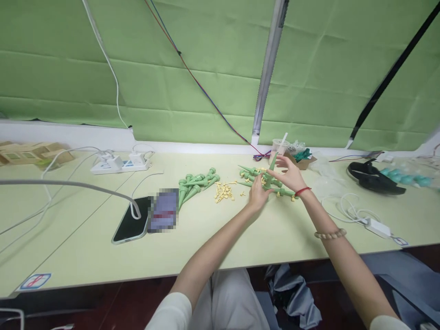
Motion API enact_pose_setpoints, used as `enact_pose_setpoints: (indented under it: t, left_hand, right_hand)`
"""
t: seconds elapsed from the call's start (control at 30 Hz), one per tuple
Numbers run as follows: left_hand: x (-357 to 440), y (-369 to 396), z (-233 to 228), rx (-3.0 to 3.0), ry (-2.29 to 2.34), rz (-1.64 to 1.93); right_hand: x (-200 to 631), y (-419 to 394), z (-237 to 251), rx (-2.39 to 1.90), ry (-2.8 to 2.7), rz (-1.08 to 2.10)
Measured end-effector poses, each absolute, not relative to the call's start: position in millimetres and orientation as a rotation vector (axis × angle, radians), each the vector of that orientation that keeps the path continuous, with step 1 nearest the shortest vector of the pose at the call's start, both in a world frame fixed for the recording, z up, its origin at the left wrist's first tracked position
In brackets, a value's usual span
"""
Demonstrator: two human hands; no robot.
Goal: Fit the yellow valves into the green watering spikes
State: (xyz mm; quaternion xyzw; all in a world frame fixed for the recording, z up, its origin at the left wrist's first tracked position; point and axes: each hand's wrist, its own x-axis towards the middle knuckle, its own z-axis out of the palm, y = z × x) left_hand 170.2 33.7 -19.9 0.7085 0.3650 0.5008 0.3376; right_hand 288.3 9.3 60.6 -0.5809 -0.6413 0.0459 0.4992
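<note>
My left hand (258,195) is closed round the lower part of a green plastic spike (272,167) that points upward. At its right side, my right hand (290,175) has the thumb against the same spike and the fingers curved behind it. The exact contact is hard to make out. More green spikes (252,170) with small yellow pieces on them lie under and behind my hands. To the left are a loose heap of small yellow pieces (224,192) and a pile of green spikes (194,182) without visible yellow parts.
A phone (132,222) and a blurred-out flat item (164,211) lie at the left, near a white power strip (120,166) with cables. Behind my hands stand a cup (279,145) and a small cardboard box (304,162). A black curved object (374,178) and a white adapter (378,228) lie right.
</note>
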Motion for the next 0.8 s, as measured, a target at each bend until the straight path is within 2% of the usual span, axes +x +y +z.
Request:
enact_pose_setpoints:
  t: [0.2,0.3,0.4,0.5,0.63,0.8]
  left_hand:
    - [154,26,-15,1.915,0.939,1.360]
    - [127,22,-13,2.076,1.065,1.320]
    - [76,31,-11,2.243,1.395,1.218]
    - [16,51,-7,2.294,1.815,1.085]
    - [-35,68,-4,2.350,1.922,0.929]
    - [-39,71,-8,2.530,1.992,0.583]
  right_hand:
    - [261,-17,63,-1.187,-1.212,-0.458]
    - [228,-36,54,-1.049,-1.208,-0.610]
    - [195,-40,40,-1.027,-1.454,-0.484]
    - [171,-25,27,-1.092,-1.698,-0.197]
    - [157,8,12,-1.179,-1.793,0.030]
    - [157,31,-5,-1.532,-1.888,0.324]
